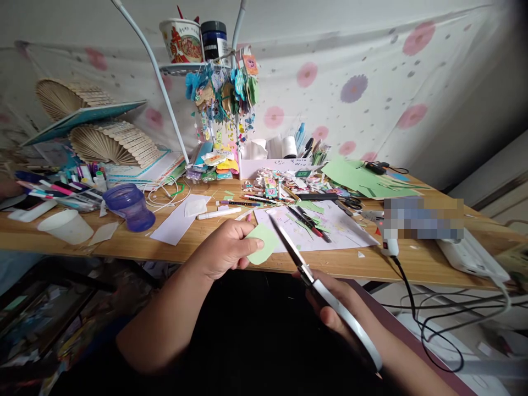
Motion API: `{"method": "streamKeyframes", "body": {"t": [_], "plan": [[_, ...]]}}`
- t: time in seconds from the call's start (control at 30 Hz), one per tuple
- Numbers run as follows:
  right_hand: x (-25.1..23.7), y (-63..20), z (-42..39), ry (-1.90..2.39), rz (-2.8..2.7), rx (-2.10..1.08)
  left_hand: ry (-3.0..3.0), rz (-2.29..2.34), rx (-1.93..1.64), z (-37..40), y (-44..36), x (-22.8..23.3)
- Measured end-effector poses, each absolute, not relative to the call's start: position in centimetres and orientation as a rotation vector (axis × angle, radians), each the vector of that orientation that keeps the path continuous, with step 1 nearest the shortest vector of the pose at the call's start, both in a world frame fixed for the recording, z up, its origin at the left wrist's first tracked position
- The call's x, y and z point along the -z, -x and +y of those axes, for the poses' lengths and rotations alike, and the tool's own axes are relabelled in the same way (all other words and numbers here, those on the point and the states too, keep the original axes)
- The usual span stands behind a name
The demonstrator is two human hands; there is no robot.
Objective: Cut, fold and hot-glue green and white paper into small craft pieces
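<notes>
Between thumb and fingers, my left hand (229,248) pinches a small piece of light green paper (263,246) with rounded cut edges. My right hand (336,300) is wrapped round the handles of a pair of scissors (303,267). The blades point up and to the left, just right of the green paper and apart from it, and look nearly together. Both hands are in front of the desk's near edge, above my dark clothing. Behind them a white sheet (350,234) lies on the desk, with pens (309,224) and green paper scraps on it.
A purple translucent cup (128,206) and a white cup (66,226) stand at the left. Larger green sheets (355,179) lie at the back right. A white power strip (470,256) with cables occupies the right edge. Paper charms (226,91) hang from a stand at the back.
</notes>
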State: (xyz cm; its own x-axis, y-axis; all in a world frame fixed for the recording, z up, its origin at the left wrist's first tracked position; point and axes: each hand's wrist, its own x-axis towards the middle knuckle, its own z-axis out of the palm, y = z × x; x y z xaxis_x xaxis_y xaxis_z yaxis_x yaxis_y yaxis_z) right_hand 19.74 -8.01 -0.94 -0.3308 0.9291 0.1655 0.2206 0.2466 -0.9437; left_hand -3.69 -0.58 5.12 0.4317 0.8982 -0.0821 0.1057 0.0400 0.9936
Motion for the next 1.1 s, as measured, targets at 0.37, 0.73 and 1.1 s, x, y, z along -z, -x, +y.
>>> {"method": "streamKeyframes", "body": {"t": [0.37, 0.73, 1.1], "plan": [[-0.9, -16.4, -4.7, 1.049, -1.323, -1.138, -1.716, 0.871, -0.477, -0.5, 1.3, -4.6], [-0.9, -15.9, -4.1, 1.159, -1.257, -0.829, -1.024, 0.747, -1.011, -2.8, -3.0, -0.3], [3.6, -19.3, -6.9, 0.860, -1.568, -1.274, -1.263, 0.900, -1.156, -2.1, -1.7, -1.7]]}}
